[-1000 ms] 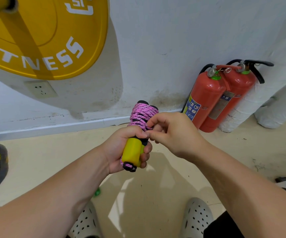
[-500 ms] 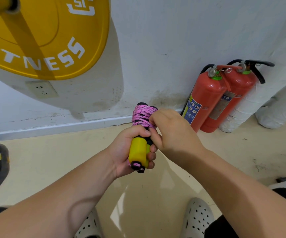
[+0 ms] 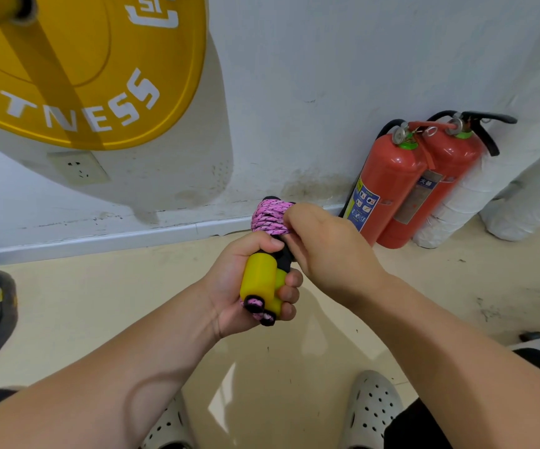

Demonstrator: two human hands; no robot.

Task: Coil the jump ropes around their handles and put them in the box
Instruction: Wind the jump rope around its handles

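1. While the left hand [image 3: 239,290] clamps both yellow handles [image 3: 258,278] above the floor [image 3: 100,303], the right hand [image 3: 327,251] pinches the pink rope [image 3: 268,217] coil's end.
2. Likely next: tuck it under; box not in view.

Left hand [image 3: 234,288] grips two yellow handles [image 3: 258,280] side by side, frame centre. Pink rope [image 3: 268,218] coiled round their black upper ends, 12 o'clock of the fist. Right hand [image 3: 330,251] curls onto the coil from 3 o'clock. Yellow weight plate [image 3: 83,76] at 10 o'clock. Two red fire extinguishers [image 3: 388,189] at 2 o'clock, against the wall. Grey clogs [image 3: 372,406] at 6.
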